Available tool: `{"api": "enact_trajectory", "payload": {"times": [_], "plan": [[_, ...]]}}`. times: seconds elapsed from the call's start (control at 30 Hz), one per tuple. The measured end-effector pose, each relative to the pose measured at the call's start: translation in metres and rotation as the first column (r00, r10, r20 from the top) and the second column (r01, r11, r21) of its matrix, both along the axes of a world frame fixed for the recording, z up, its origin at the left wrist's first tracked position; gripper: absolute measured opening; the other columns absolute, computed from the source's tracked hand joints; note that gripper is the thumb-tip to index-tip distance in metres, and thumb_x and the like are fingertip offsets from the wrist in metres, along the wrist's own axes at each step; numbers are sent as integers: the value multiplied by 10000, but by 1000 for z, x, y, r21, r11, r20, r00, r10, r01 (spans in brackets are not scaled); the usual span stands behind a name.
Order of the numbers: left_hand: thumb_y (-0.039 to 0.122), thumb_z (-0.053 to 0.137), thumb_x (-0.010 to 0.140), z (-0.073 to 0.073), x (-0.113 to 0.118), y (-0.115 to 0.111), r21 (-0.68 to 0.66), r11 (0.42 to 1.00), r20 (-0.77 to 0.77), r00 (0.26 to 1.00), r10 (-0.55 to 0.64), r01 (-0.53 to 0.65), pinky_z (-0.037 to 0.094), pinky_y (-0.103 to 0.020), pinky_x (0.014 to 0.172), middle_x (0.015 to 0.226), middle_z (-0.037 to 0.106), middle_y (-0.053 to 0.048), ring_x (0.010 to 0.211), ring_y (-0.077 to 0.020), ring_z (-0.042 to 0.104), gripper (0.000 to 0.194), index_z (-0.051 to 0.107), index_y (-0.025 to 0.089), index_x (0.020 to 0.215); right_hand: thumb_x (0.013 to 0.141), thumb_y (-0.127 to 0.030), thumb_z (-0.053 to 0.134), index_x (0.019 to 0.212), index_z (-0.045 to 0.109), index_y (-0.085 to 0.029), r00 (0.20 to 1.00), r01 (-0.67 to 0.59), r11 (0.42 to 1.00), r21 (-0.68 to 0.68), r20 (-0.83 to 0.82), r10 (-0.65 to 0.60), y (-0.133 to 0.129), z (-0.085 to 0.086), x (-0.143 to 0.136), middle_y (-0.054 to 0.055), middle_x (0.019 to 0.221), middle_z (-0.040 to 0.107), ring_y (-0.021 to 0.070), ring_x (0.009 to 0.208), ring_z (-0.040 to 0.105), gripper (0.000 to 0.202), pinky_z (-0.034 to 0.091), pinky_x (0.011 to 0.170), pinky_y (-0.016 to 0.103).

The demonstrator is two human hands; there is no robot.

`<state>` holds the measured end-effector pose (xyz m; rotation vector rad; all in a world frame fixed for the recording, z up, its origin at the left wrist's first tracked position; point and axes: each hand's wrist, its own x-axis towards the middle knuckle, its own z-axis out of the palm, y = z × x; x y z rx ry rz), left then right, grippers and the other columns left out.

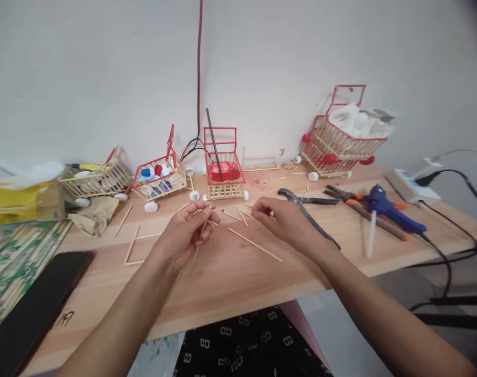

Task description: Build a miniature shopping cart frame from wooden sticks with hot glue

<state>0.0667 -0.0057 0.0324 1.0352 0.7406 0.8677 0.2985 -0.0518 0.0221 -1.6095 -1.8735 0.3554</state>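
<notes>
My left hand (189,228) pinches a thin wooden stick (202,230) between thumb and fingers, above the middle of the table. To its right, my right hand (279,217) is closed, with its fingertips together over some short stick pieces (242,215); whatever they grip is too small to make out. Between the hands a longer loose stick (254,244) lies slanted on the wood. Left of my left hand, a partly hidden stick frame (133,246) lies flat.
Small stick carts stand along the wall, one holding a red-stained dish (223,172). Pliers (312,217) and a blue glue gun (391,209) lie right, by a power strip (413,184). A phone (37,309) and stick packs (22,262) are left.
</notes>
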Motion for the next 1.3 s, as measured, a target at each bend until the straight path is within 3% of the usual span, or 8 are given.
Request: {"api": "enact_trajectory", "payload": {"times": [0.23, 0.4, 0.53, 0.7, 0.83, 0.93, 1.17, 1.3], "plan": [[206, 716, 744, 17, -1, -3, 19, 997, 29, 997, 71, -71, 218, -121, 373, 699, 617, -11, 408, -1, 334, 189, 615, 114, 875, 860, -207, 539, 762, 620, -183, 968, 83, 989, -122, 246, -51, -25, -10, 2, 42, 790, 645, 163, 747, 565, 129, 358, 648, 254], [202, 718, 737, 16, 6, -2, 17, 998, 51, 997, 55, -56, 260, -125, 379, 728, 613, -25, 442, -14, 387, 167, 618, 92, 814, 917, -260, 464, 918, 655, -201, 941, 167, 986, -5, 300, -158, -30, -2, 30, 61, 907, 654, 182, 815, 596, 200, 405, 689, 272], [220, 741, 709, 6, 10, 3, -43, 997, 41, 997, 71, -69, 235, -128, 351, 708, 605, -3, 412, -21, 372, 218, 608, 121, 850, 897, -285, 484, 1006, 647, -185, 790, 370, 921, 124, 479, -382, -32, 4, 73, 112, 1026, 641, 266, 964, 574, 220, 429, 747, 341], [200, 744, 705, -9, 8, 8, -76, 994, 31, 996, 85, -83, 228, -113, 354, 680, 594, 8, 411, -10, 357, 209, 608, 122, 844, 884, -191, 465, 1122, 630, -144, 677, 461, 883, 90, 608, -415, -42, 10, 116, 152, 1096, 634, 288, 988, 564, 293, 414, 826, 381], [175, 751, 690, -11, 6, 6, -98, 990, 27, 995, 100, -97, 282, -116, 376, 700, 610, -5, 456, -26, 406, 239, 631, 109, 886, 922, -260, 419, 1076, 643, -128, 545, 676, 725, 136, 571, -614, -69, 29, 150, 191, 1038, 630, 298, 981, 564, 303, 391, 759, 361], [179, 762, 677, -9, 6, 4, -99, 990, 16, 994, 104, -102, 304, -112, 383, 716, 623, -14, 475, -30, 414, 270, 644, 103, 907, 927, -315, 421, 1219, 576, -81, 426, 796, 600, 81, 630, -649, -94, 36, 177, 271, 1107, 593, 332, 1010, 551, 405, 362, 739, 381], [218, 783, 671, -8, 10, -1, -79, 993, -48, 996, 79, -83, 331, -100, 392, 790, 667, -52, 507, -31, 451, 247, 666, 92, 849, 894, -259, 452, 1190, 574, -89, 480, 772, 633, -62, 709, -517, -99, 12, 206, 245, 1101, 625, 329, 999, 584, 363, 363, 713, 359], [208, 793, 658, -11, 13, -4, -96, 992, -36, 996, 76, -79, 309, -108, 380, 753, 664, -45, 490, -33, 461, 240, 675, 95, 833, 881, -409, 497, 1079, 593, -116, 544, 759, 640, -125, 661, -517, -86, 4, 207, 240, 968, 663, 319, 828, 633, 366, 360, 619, 351]]}}
